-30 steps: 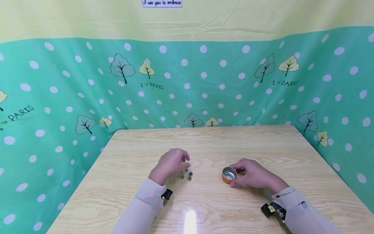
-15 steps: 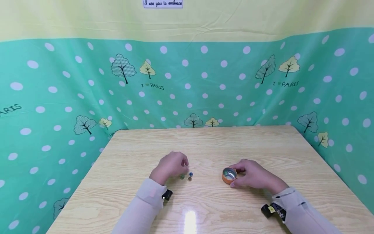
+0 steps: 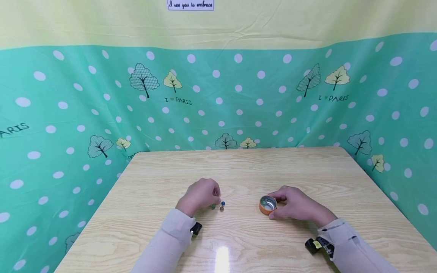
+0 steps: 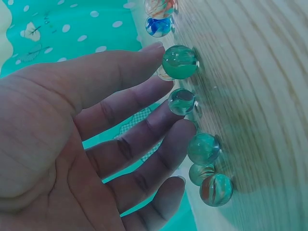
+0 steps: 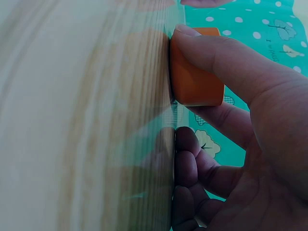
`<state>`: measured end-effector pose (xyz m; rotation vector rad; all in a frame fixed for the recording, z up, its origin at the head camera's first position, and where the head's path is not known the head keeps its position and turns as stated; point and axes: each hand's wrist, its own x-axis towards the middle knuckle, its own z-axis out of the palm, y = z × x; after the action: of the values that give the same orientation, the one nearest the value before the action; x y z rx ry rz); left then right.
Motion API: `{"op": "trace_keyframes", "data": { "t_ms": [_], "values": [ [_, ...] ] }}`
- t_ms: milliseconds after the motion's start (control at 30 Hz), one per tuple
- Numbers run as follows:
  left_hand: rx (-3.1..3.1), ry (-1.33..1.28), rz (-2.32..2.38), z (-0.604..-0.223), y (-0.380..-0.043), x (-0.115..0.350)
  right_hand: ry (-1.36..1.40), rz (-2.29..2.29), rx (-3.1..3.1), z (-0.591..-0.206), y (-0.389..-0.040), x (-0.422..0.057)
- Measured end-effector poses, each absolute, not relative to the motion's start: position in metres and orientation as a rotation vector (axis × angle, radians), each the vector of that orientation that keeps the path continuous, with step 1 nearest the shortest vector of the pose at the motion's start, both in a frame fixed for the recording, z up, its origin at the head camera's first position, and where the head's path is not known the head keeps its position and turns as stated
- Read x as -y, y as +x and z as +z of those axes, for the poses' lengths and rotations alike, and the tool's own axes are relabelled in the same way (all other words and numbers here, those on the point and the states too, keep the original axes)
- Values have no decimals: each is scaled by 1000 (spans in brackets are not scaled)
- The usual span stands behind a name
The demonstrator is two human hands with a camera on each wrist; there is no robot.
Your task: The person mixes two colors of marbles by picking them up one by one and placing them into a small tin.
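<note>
In the left wrist view, my left hand [image 3: 201,195] reaches down among glass marbles, thumb and forefinger pinching a clear marble [image 4: 164,74] partly hidden behind a green marble [image 4: 180,62]. The other fingers are loosely bent, with more marbles beside their tips, such as a brown-streaked marble [image 4: 216,189]. A blue marble [image 3: 223,203] and a brownish marble [image 3: 222,209] lie right of that hand. My right hand [image 3: 295,203] grips a small round orange tin [image 5: 197,72] standing on the table, thumb on the near side and fingers behind. Green marbles [image 3: 264,202] show inside the tin.
Both hands work over a light wood-grain table [image 3: 239,242]. A green curtain [image 3: 239,102] with white dots and printed trees hangs behind it and along both sides. Wrist cameras [image 3: 196,228] are strapped under the cuffs.
My left hand has lowered onto the marbles, its thumb and forefinger drawing together and covering one that showed before. The right hand and the tin have stayed put.
</note>
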<state>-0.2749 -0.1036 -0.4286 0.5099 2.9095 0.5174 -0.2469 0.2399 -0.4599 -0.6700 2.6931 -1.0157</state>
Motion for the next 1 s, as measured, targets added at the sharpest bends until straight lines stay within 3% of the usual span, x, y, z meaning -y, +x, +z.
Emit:
{"op": "trace_keyframes", "data": {
  "t_ms": [1000],
  "values": [
    [-2921, 492, 474, -430, -275, 103, -660, -1010, -2700, -459, -246, -241]
  ]
}}
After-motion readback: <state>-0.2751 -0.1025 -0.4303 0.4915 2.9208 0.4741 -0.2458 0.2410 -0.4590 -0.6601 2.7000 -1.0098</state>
